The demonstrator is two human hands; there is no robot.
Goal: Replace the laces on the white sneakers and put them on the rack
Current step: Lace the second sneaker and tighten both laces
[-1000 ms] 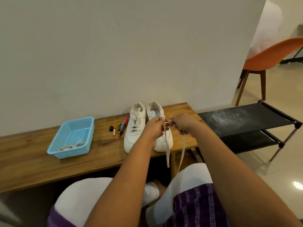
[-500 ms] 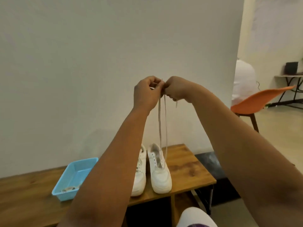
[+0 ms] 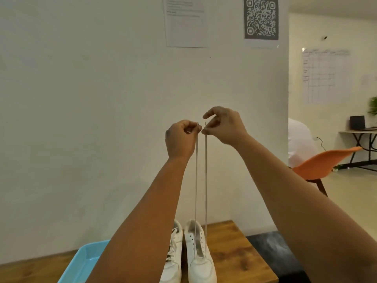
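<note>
While we are holding the two ends of the lace (image 3: 205, 180) high above the bench, our left hand (image 3: 180, 137) is curling closed and pinching one tip between thumb and forefinger, and our right hand (image 3: 223, 125) is pinching the other tip with thumb and forefinger while its remaining fingers (image 3: 210, 114) are fanning loose above. Below our fingertips both strands are running taut, side by side but apart, down to the unlaced sneaker (image 3: 201, 256), where they are entering the lowest eyelets. We are judging the lace to be light, limp and a little slick, so the stiff tips are looking like the best place to grip, and the sneaker seems light enough to shift if we tug harder. Just left of it the laced sneaker (image 3: 173, 256) is standing, nearly touching. Further left, under our left forearm, a blue tray (image 3: 81, 262) is sitting on the wooden bench (image 3: 240, 248). To the right of the bench the black rack (image 3: 271, 248) is waiting, with nothing visible blocking the way there; an orange chair (image 3: 324, 162) is standing well beyond.
</note>
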